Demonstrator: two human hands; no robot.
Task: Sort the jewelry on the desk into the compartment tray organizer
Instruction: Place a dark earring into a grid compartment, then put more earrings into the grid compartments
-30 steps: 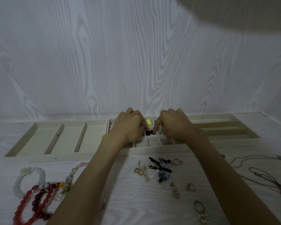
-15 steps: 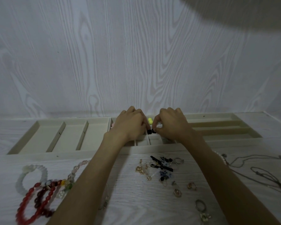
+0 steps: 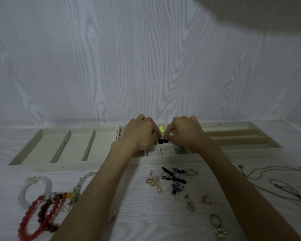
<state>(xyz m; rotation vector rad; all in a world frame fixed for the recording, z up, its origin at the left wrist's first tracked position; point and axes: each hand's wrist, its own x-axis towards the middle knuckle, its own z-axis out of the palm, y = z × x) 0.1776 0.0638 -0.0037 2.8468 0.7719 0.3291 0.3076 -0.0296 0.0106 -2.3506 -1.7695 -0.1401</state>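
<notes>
White woodgrain paneling rises behind a pale counter (image 3: 146, 214) where a beige compartment tray organizer (image 3: 63, 164) lies against the wall. Both hands work over its middle block of small square cells. The left hand (image 3: 139, 133) has its fingers curled, and the right hand (image 3: 186, 133) curls likewise, their fingertips nearly meeting; just below that meeting point sit two small black pieces (image 3: 162, 141) in a cell. Whether either grip actually pinches them I cannot tell. Just beyond the fingertips lies a yellow bead piece (image 3: 161, 129) in a farther cell. Nearer the person than the grip, on the counter, loose earrings and rings (image 3: 172, 181) lie scattered. Well to the left of the grip lie a red bead bracelet (image 3: 27, 221) and a white bead bracelet (image 3: 33, 186); to the right, thin chain necklaces (image 3: 276, 183).
</notes>
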